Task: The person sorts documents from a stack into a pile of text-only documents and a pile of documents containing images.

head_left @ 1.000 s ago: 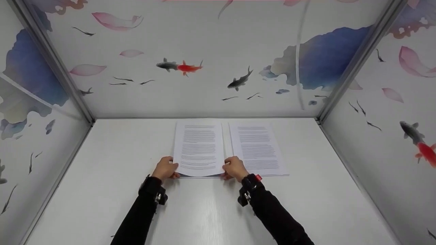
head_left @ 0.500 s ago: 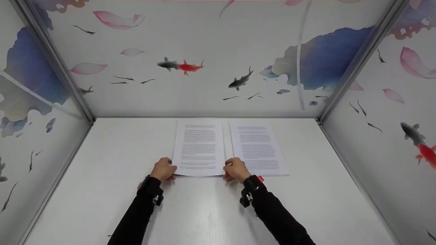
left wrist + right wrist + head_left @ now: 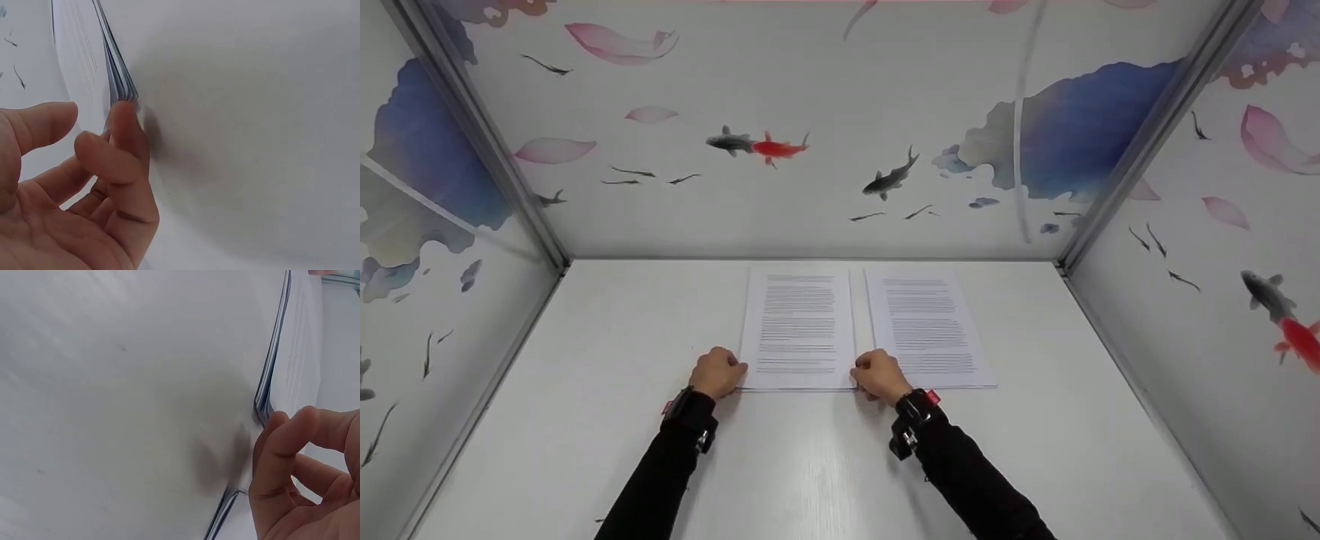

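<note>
On the white table lies a stack of printed sheets [image 3: 797, 322], its long sides running away from me. At its near left corner is my left hand [image 3: 718, 373]; one bent fingertip [image 3: 124, 112] touches the layered page corner while the thumb stands apart. My right hand [image 3: 881, 375] is at the near right corner, with loosely bent fingers [image 3: 275, 444] right beside the page edges and the thumb close to them. A second stack of printed sheets [image 3: 934, 330] lies to the right, its near left part overlapped by my right hand in the head view.
The white tabletop [image 3: 810, 465] is bounded by a back wall [image 3: 825, 217] and two side walls, printed with fish, petals and blue shapes. Metal posts [image 3: 1099, 202] stand at the back corners. Both wrists carry black straps with devices.
The near edge of the left stack, bowed and raised earlier, has come down flat. My fingers have loosened at its corners, and the left hand has shifted slightly left.
</note>
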Motion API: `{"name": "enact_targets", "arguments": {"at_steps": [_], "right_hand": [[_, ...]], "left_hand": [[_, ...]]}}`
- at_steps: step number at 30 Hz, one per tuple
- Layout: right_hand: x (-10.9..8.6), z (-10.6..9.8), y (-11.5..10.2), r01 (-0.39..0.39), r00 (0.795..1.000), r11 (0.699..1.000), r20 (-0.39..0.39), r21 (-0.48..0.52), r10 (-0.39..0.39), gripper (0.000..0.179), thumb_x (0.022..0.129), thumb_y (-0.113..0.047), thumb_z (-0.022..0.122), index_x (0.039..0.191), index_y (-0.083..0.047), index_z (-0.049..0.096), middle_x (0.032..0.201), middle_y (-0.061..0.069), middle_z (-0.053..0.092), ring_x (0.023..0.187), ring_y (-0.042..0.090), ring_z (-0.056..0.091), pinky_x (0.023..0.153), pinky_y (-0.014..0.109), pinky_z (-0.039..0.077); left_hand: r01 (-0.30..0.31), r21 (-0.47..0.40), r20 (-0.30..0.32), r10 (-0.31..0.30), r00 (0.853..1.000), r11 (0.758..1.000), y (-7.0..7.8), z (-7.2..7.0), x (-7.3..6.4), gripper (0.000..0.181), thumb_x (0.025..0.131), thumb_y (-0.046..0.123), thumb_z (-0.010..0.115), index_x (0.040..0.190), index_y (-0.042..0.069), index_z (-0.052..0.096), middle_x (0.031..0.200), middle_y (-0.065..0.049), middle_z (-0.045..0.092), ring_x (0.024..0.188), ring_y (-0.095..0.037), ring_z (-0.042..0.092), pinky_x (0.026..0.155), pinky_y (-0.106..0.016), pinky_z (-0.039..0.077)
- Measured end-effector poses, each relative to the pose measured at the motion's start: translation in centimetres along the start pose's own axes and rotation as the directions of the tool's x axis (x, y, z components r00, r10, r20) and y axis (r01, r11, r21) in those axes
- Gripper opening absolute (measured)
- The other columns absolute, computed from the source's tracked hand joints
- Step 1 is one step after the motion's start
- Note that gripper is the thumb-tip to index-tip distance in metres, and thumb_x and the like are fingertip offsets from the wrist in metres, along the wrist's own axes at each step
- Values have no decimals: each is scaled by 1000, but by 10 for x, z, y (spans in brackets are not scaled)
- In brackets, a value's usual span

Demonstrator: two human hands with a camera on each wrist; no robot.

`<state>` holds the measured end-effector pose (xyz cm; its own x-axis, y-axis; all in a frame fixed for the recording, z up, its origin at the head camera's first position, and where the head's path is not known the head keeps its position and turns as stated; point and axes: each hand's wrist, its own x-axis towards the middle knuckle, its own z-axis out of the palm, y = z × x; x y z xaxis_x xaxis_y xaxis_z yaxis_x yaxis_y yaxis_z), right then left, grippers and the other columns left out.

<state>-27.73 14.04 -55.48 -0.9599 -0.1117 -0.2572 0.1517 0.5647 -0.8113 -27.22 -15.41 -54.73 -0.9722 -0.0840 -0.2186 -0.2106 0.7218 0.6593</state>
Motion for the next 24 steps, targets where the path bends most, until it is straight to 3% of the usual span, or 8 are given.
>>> {"name": "enact_targets", "arguments": {"at_steps": [2, 4, 7, 11, 15, 18, 24], "right_hand": [[1, 1, 1, 17, 1000, 1000, 8, -8, -17, 14, 93, -6, 58, 84, 3, 64, 63, 5, 58, 48, 10, 49, 43, 21, 42], [2, 2, 1, 27, 1000, 999, 15, -22, -27, 25, 93, -6, 57, 68, -4, 56, 58, 2, 53, 46, 9, 46, 42, 21, 40], [3, 2, 2, 40, 999, 999, 27, -34, -39, 33, 93, -6, 57, 61, -10, 47, 56, -1, 51, 45, 8, 45, 41, 20, 40], [3, 1, 3, 25, 999, 1000, 45, -11, -24, 22, 94, -10, 57, 74, -2, 60, 59, -1, 51, 46, 8, 45, 42, 20, 40], [0, 0, 7, 21, 997, 1000, 70, -20, -19, 20, 95, -14, 57, 94, 2, 69, 62, 0, 53, 49, 9, 46, 43, 20, 40], [0, -1, 9, 34, 997, 999, 71, -32, -32, 22, 96, -15, 56, 100, 2, 69, 64, 0, 54, 52, 10, 48, 45, 21, 41], [0, -5, 9, 40, 998, 999, 40, -16, -40, 24, 96, -15, 56, 106, 1, 70, 68, 2, 56, 54, 11, 49, 46, 20, 41]], "left_hand": [[-11, -4, -1, 11, 1000, 1000, 0, 2, 0, 28, 92, 20, 61, 101, -6, 66, 79, -12, 66, 61, -18, 59, 52, -26, 45], [-19, -8, -5, 19, 1000, 1000, 0, 3, 0, 28, 93, 19, 61, 102, -8, 66, 81, -14, 67, 60, -18, 59, 51, -27, 45], [-15, -15, -18, 15, 1000, 1000, 0, 3, 0, 30, 93, 18, 61, 106, -9, 66, 85, -16, 69, 61, -18, 60, 51, -27, 46], [-16, -22, -26, 15, 1000, 1000, -1, 2, -1, 30, 93, 17, 61, 106, -9, 67, 86, -16, 69, 63, -19, 60, 53, -27, 46], [-51, 27, -19, 51, 999, 998, -3, 4, -5, 24, 93, 16, 61, 96, -8, 66, 80, -14, 66, 65, -20, 57, 54, -28, 44], [-72, 50, -20, 73, 997, 996, -2, 6, -7, 21, 93, 15, 62, 89, -6, 64, 78, -12, 64, 66, -20, 55, 56, -29, 43], [-80, -6, -4, 80, 997, 997, -1, 4, -8, 22, 93, 15, 60, 90, -6, 65, 79, -12, 63, 69, -20, 54, 58, -28, 43]]}}
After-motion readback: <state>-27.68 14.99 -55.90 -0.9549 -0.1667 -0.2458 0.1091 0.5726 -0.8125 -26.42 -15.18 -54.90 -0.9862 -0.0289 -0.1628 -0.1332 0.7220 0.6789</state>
